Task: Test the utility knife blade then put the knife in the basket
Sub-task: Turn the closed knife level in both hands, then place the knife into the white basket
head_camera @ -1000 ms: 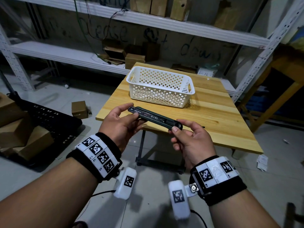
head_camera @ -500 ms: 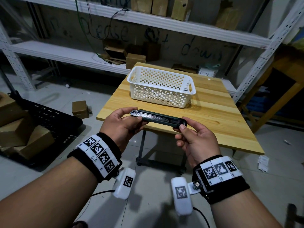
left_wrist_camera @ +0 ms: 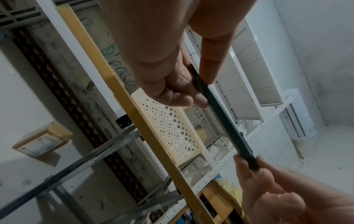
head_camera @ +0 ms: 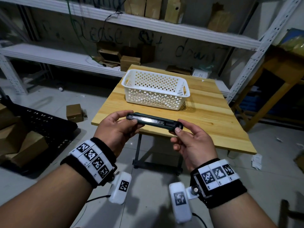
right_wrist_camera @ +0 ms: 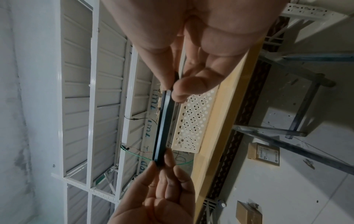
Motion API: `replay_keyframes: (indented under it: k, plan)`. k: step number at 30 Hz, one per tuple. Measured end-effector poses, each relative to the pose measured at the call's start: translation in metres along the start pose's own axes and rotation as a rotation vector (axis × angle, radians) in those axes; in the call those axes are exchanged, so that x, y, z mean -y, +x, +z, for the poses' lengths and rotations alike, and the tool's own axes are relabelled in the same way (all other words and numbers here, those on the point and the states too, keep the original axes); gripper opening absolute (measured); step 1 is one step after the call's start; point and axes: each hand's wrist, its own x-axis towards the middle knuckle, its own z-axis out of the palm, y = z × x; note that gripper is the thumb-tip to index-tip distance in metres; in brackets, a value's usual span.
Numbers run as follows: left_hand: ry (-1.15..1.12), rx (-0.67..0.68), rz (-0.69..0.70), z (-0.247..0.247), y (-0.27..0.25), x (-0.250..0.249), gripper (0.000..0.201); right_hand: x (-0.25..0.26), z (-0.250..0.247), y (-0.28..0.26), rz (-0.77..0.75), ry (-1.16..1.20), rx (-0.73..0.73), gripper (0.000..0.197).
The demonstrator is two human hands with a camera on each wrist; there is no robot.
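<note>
A dark green utility knife [head_camera: 153, 121] is held level in the air in front of the table's near edge, its metal rail and slider facing up. My left hand [head_camera: 122, 123] pinches its left end between thumb and fingers. My right hand [head_camera: 180, 130] pinches its right end, thumb on the near side. No blade shows beyond the left tip. The same knife [left_wrist_camera: 224, 119] runs diagonally in the left wrist view and the knife [right_wrist_camera: 162, 128] stands near vertical in the right wrist view. A white perforated basket [head_camera: 155, 90] sits on the wooden table [head_camera: 213, 122] beyond the hands, with nothing seen inside.
White metal shelving [head_camera: 148, 23] with cardboard boxes stands behind the table. A black perforated crate [head_camera: 42, 124] and brown boxes [head_camera: 74, 112] lie on the floor at left. A wooden frame [head_camera: 269, 89] stands at right.
Both hands have rolled the knife about its long axis, so its label side turned away and the metal rail now faces up. The knife also levelled out.
</note>
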Motion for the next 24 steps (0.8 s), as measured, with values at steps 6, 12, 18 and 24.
replay_keyframes:
  k: [6,12,18,24]
  plan:
    - [0.08,0.044,0.081,0.008,0.013,-0.014,0.034,0.013,0.002,0.006,0.008,0.011,-0.001,0.033]
    - [0.1,0.089,0.107,0.031,0.042,-0.03,0.037,0.035,0.007,0.041,-0.065,-0.049,-0.017,0.042]
    - [0.517,0.097,0.213,0.051,0.087,-0.065,0.043,0.075,0.021,0.089,-0.148,-0.277,0.028,0.038]
    - [1.222,0.128,0.406,0.066,0.14,-0.096,0.041,0.096,0.027,0.158,-0.328,-0.929,0.028,0.03]
